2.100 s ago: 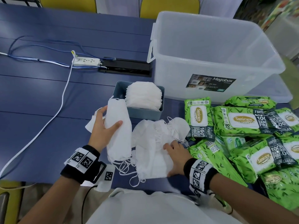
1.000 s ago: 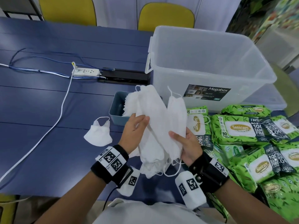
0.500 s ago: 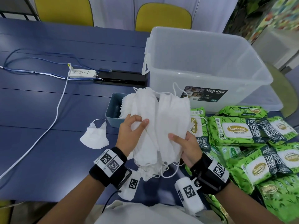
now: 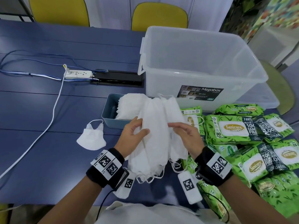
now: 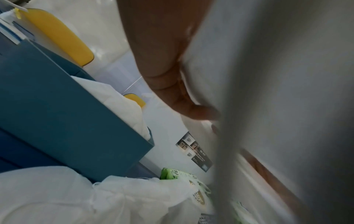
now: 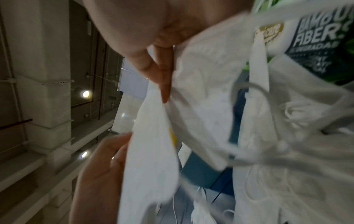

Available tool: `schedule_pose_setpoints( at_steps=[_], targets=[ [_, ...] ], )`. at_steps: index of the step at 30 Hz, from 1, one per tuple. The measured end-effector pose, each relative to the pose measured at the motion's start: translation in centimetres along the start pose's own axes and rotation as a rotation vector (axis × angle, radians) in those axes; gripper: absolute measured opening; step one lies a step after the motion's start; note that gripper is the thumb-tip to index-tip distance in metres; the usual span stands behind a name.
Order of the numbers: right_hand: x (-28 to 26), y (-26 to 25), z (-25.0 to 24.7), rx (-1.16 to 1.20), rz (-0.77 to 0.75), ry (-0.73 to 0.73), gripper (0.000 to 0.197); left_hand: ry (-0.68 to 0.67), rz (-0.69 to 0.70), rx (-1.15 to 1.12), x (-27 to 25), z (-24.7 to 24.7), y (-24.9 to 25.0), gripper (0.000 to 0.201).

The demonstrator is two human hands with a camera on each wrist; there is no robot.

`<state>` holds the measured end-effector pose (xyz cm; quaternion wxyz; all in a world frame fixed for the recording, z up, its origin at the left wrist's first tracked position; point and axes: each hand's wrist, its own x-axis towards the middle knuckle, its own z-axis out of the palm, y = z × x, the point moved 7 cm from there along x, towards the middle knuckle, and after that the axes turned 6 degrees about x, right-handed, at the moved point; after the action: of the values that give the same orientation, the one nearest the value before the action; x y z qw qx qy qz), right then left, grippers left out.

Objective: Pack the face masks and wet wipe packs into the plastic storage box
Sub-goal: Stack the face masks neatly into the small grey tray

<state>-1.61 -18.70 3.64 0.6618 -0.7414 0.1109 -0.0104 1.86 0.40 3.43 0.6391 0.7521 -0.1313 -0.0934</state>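
A thick bundle of white face masks (image 4: 155, 135) stands upright above the table edge, ear loops dangling below. My left hand (image 4: 142, 128) grips its left side, thumb in front, fingers behind. My right hand (image 4: 171, 126) pinches the right side of the bundle (image 6: 153, 151) between thumb and fingers (image 6: 164, 84). In the left wrist view the masks (image 5: 268, 75) fill the right half beside my left hand (image 5: 182, 98). The clear plastic storage box (image 4: 252, 75) stands behind, with nothing visible inside. Several green wet wipe packs (image 4: 234, 130) lie in a heap to the right.
A small blue bin (image 4: 110, 109) holds stacked masks (image 4: 129, 105) just behind my hands. One loose mask (image 4: 91, 138) lies on the blue table to the left. A white power strip (image 4: 77, 74) and cables run across the far left; yellow chairs (image 4: 158, 16) stand beyond.
The masks were gathered off the table and lifted. Over the last second my hands have come closer together, pressing the fanned masks into one tighter bundle.
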Motion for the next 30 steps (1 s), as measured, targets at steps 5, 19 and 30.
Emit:
schedule_pose_setpoints(
  at_steps=[5,19,30],
  targets=[
    [-0.6,0.7,1.4,0.043,0.06,-0.002,0.007,0.021,-0.01,0.117,-0.2,0.7,0.0,0.028],
    [0.1,0.4,-0.2,-0.017,0.079,0.044,0.049,0.141,0.129,0.488,-0.5,-0.6,0.4,0.045],
    [-0.5,0.5,2.8,-0.203,-0.015,0.115,0.062,0.138,0.082,0.23,-1.4,2.6,0.7,0.037]
  ],
)
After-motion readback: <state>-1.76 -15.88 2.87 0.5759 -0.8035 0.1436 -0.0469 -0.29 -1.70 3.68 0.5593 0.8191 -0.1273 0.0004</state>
